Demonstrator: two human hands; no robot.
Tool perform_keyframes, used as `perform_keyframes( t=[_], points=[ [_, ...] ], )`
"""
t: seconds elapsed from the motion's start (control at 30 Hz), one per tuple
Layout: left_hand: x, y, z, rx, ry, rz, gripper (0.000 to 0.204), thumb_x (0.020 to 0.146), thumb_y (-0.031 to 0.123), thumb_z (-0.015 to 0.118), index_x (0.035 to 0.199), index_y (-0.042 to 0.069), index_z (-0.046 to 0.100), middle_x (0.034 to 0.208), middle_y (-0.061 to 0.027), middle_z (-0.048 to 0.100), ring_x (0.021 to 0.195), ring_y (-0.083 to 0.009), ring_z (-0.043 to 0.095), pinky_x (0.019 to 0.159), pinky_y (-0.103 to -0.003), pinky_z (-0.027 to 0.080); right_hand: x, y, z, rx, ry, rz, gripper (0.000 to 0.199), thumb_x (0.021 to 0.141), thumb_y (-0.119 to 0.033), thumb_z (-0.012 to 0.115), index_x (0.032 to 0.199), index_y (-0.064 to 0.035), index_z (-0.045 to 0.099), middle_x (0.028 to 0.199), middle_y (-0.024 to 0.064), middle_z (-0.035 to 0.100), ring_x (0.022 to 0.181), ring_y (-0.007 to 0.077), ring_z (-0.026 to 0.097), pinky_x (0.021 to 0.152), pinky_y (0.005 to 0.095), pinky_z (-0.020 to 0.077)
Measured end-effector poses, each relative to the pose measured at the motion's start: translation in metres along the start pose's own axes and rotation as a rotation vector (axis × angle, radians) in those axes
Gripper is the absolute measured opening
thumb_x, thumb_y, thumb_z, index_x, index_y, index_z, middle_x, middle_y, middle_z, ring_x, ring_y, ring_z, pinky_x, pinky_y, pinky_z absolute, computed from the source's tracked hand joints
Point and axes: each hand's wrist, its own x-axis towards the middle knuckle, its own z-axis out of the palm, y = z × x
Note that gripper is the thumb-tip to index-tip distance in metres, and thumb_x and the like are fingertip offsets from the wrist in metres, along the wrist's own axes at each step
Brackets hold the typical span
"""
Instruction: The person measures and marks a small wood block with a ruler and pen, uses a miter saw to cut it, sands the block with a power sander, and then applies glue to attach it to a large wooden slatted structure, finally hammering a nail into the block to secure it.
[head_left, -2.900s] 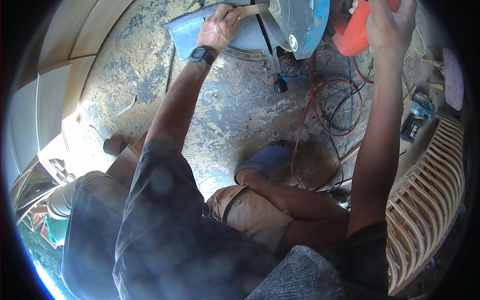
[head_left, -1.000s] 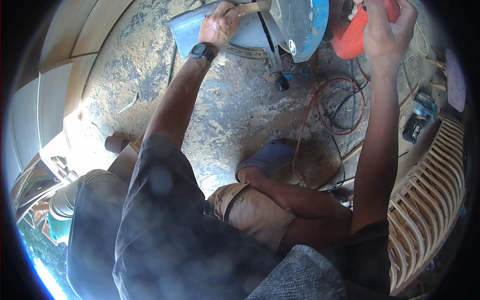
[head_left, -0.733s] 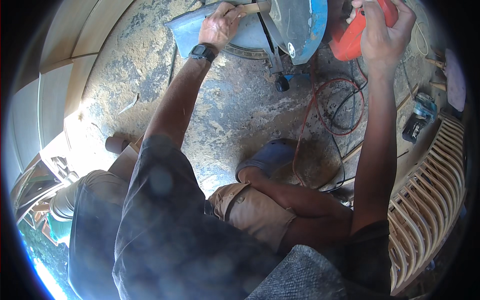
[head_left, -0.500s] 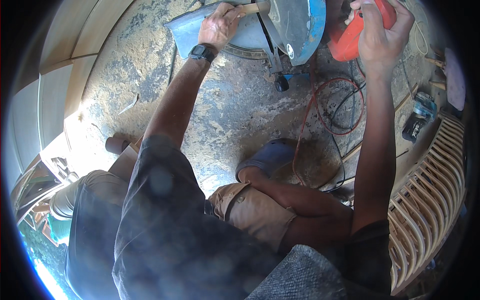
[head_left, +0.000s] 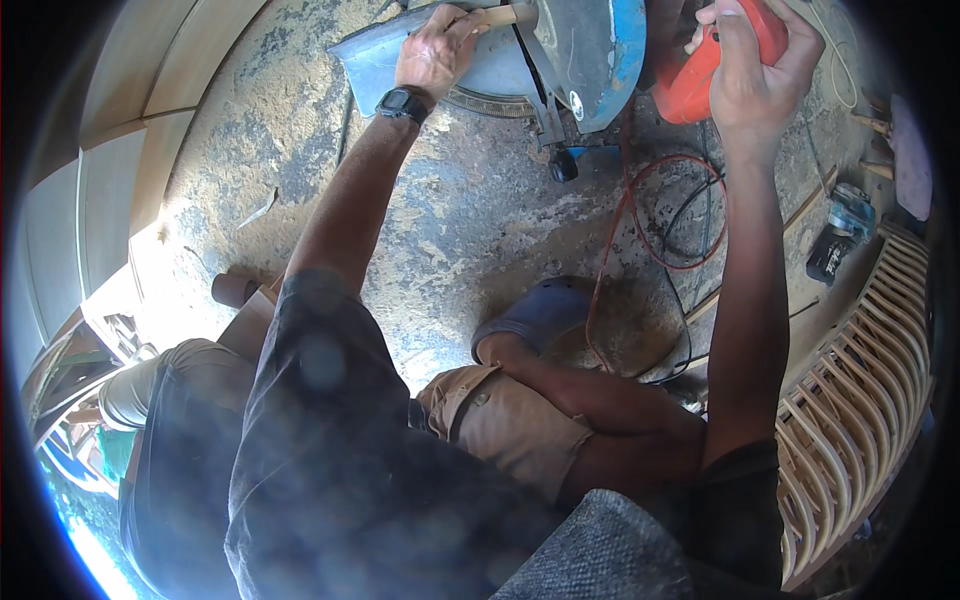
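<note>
A mitre saw stands on the floor at the top of the view, with a grey metal table [head_left: 372, 78] and a grey and blue blade guard [head_left: 612, 75]. My left hand [head_left: 432, 60], a watch on its wrist, is closed on a short wooden strip [head_left: 508, 15] and presses it on the saw table. The strip's right end reaches the blade guard; the cut itself is hidden. To the right, my right hand [head_left: 752, 95] wraps around the saw's red handle [head_left: 690, 88].
Red and black cables [head_left: 645, 240] loop over the worn floor. A cordless power tool [head_left: 838, 235] lies at the right, beside a row of curved wooden slats [head_left: 850, 390]. Wooden panels [head_left: 105, 200] line the left. Another person's leg [head_left: 165, 385] is at the lower left.
My right hand, the red handle and the blade guard have shifted slightly left. My left hand and the wooden strip stay nearly still. The other person at the lower left has moved a little.
</note>
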Motion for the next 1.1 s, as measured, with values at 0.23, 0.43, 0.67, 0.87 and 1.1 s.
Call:
perform_keyframes(
  t=[0.23,0.43,0.67,0.87,1.1],
  points=[
    [-0.001,-0.003,0.003,-0.079,0.024,-0.009,0.019,0.089,0.015,0.076,0.107,0.012,0.077,0.100,-0.0092,0.067,0.083,-0.0291,0.071,0.070,-0.039,0.059,-0.005,-0.001,0.001,0.028,0.034,0.038,0.035,0.101,-0.014,0.064,0.129,-0.0019,0.046,0.091,0.0075,0.062,0.076,0.0109,0.058,0.063,0.0257,0.0504],
    [-0.002,-0.003,0.003,-0.039,0.007,-0.022,0.021,0.089,0.016,0.076,0.110,0.012,0.077,0.099,-0.0106,0.066,0.081,-0.0298,0.071,0.068,-0.040,0.058,-0.007,0.000,0.001,0.053,0.025,0.027,0.036,0.101,-0.013,0.065,0.129,-0.0018,0.046,0.091,0.0081,0.062,0.075,0.0113,0.058,0.062,0.0257,0.0504],
    [0.002,0.000,-0.002,-0.032,0.026,0.077,0.028,0.089,0.016,0.077,0.116,0.020,0.078,0.101,-0.0092,0.065,0.080,-0.0287,0.071,0.066,-0.039,0.059,-0.009,0.002,0.002,0.054,0.032,0.040,0.035,0.101,-0.013,0.065,0.128,-0.0025,0.046,0.091,0.0084,0.062,0.074,0.0114,0.059,0.062,0.0255,0.0503],
    [-0.001,-0.002,0.001,-0.007,0.003,0.015,0.025,0.089,0.016,0.076,0.113,0.019,0.077,0.102,-0.0086,0.064,0.084,-0.0281,0.071,0.069,-0.040,0.060,-0.011,0.005,0.001,0.087,0.034,0.051,0.036,0.100,-0.012,0.065,0.129,-0.0030,0.045,0.092,0.0089,0.062,0.074,0.0116,0.059,0.062,0.0252,0.0503],
    [-0.004,-0.007,0.003,0.096,0.078,0.041,0.024,0.091,0.023,0.076,0.115,0.022,0.078,0.102,0.0023,0.070,0.082,-0.0205,0.072,0.071,-0.035,0.062,-0.013,0.006,-0.002,0.103,0.009,0.038,0.036,0.101,-0.010,0.064,0.130,-0.0034,0.044,0.094,0.0094,0.062,0.073,0.0120,0.059,0.063,0.0255,0.0501]
  ],
)
